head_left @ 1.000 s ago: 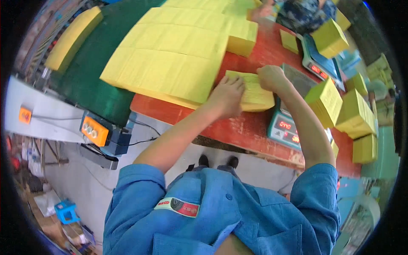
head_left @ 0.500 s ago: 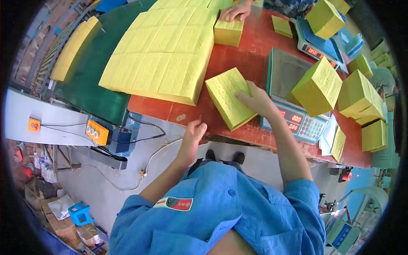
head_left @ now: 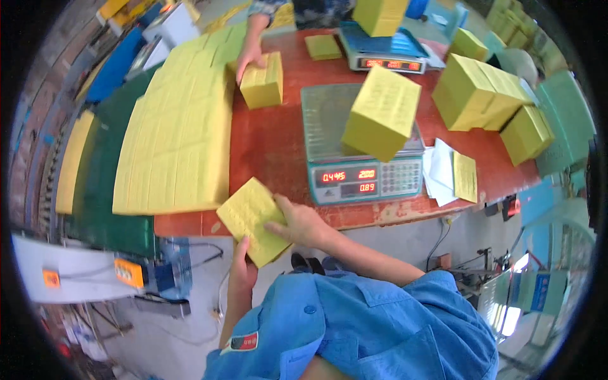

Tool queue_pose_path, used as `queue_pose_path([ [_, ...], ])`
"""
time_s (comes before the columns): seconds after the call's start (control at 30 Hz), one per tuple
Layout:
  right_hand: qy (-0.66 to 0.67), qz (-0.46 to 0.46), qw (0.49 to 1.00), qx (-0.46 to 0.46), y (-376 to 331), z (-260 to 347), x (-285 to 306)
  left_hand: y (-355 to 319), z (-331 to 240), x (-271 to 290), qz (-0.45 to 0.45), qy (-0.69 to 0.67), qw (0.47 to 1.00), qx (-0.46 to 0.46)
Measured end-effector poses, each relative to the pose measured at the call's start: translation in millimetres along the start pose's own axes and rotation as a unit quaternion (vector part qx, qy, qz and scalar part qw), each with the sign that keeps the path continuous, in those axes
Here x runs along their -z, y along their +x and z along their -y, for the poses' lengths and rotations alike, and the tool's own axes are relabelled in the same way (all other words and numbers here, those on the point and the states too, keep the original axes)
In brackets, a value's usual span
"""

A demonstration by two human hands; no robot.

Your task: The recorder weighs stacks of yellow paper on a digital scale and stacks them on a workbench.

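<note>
A yellow paper stack (head_left: 247, 214) is held at the near edge of the red table (head_left: 272, 145); its right side is clasped by the half-closed right hand (head_left: 302, 223), thumb on top; its lower left edge is held by the left hand (head_left: 242, 272), fingers mostly hidden

Looks matt and papery, bumpy on top, on the block (head_left: 250, 218). Shows scuffed, chipped paint on the tabletop (head_left: 272, 152), smooth metal on the scale pan (head_left: 324, 120), plastic on the scale casing (head_left: 366, 180), matt creased cloth on the shirt (head_left: 380, 310).
</note>
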State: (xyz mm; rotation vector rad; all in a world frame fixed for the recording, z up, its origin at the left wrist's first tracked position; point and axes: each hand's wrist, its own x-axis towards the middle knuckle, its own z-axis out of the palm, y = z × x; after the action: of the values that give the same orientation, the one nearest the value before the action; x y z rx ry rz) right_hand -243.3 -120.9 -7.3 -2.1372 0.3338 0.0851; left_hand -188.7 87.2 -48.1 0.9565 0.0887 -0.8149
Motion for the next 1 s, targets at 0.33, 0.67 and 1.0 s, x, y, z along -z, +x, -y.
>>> queue_pose_path([
  [0.33,0.216,-0.018,0.976,-0.028,-59.6,-64.2,32.0,-34.4,14.5,-30.4,0.044,-0.045,0.997,-0.036],
  [0.67,0.403,-0.286,0.862,0.116,-94.6,-13.0,237.2,98.6,-87.9,-272.9,0.345,0.323,0.828,-0.301],
  [1.0,0.475,-0.337,0.811,0.053,-56.7,-61.4,287.4,196.1,-91.7,-386.3,0.360,0.316,0.877,0.037],
])
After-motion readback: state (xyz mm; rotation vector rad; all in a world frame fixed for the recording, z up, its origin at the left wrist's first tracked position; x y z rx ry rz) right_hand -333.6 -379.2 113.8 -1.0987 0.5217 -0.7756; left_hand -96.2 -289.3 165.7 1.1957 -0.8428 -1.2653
